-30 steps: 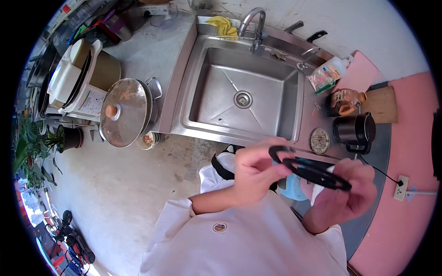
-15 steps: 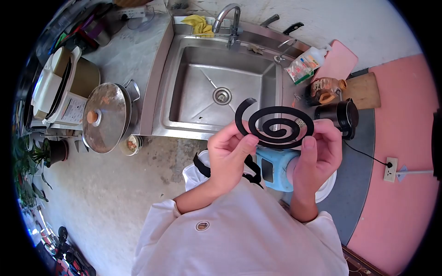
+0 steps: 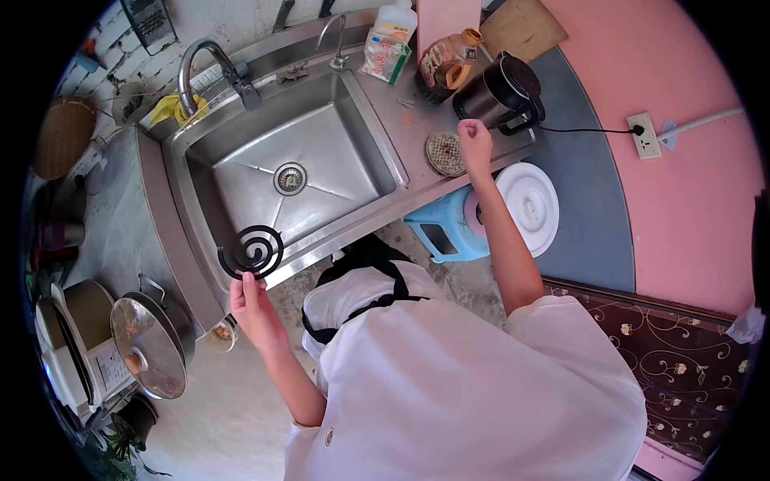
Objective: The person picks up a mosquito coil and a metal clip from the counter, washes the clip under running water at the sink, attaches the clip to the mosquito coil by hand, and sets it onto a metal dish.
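Note:
A black spiral coil (image 3: 255, 255) is pinched at its lower edge by my left hand (image 3: 255, 309), over the near left corner of the steel sink (image 3: 277, 136). My right hand (image 3: 475, 140) is closed, its fingers beside a round patterned tin (image 3: 443, 154) on the counter right of the sink. Whatever those fingers hold, if anything, is too small to make out. A black kettle (image 3: 493, 92) stands just behind that hand.
Behind the tin are a brown jug (image 3: 449, 64) and a white bottle (image 3: 395, 22). A blue stool (image 3: 441, 228) and a white lid (image 3: 529, 208) sit below the counter. At left are a lidded pan (image 3: 152, 345), a cooker (image 3: 80, 337) and a faucet (image 3: 210, 60).
Both hands held the coil together before. My right hand has let go and moved to the tin, while my left hand carries the coil leftward. The view has turned right.

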The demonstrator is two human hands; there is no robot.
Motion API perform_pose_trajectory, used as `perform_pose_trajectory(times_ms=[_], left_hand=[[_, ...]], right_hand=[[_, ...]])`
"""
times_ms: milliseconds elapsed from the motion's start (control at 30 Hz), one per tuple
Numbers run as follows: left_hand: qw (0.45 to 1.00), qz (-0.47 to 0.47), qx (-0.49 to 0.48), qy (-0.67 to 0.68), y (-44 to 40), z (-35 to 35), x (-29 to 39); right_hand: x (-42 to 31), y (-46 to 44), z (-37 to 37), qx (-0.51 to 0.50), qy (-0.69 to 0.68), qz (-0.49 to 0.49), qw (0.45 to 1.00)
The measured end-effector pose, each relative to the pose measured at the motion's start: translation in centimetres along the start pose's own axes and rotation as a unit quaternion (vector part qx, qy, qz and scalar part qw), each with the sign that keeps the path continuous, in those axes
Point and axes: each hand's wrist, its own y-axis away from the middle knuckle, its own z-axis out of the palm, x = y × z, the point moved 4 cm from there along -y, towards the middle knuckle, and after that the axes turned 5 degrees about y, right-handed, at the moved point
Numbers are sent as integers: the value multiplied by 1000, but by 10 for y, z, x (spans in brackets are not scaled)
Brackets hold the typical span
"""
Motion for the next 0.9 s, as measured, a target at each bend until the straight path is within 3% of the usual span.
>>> perform_pose_trajectory(times_ms=[100, 233, 300, 433, 500, 600, 733, 900], left_hand=[[994, -96, 18, 44, -5, -20, -28], [990, -128, 52, 16, -11, -20, -42], [992, -121, 36, -10, -15, -22, -44], [993, -92, 36, -61, -20, -3, -35], [994, -68, 47, -67, -20, 12, -29], [997, -68, 28, -23, -21, 29, -26], [995, -76, 70, 9, -19, 46, -23], [997, -82, 10, 2, -25, 60, -21]], right_hand=[[45, -6, 38, -57, 95, -12, 994], [55, -34, 91, -112, 146, -22, 983], [51, -54, 116, -119, 240, -93, 959], [53, -85, 153, -159, 271, -65, 947], [60, -93, 165, -168, 388, -72, 903], [65, -100, 169, -191, 445, -112, 868], [25, -97, 150, -166, 324, -111, 925], [-69, -41, 109, -194, 121, -140, 963]])
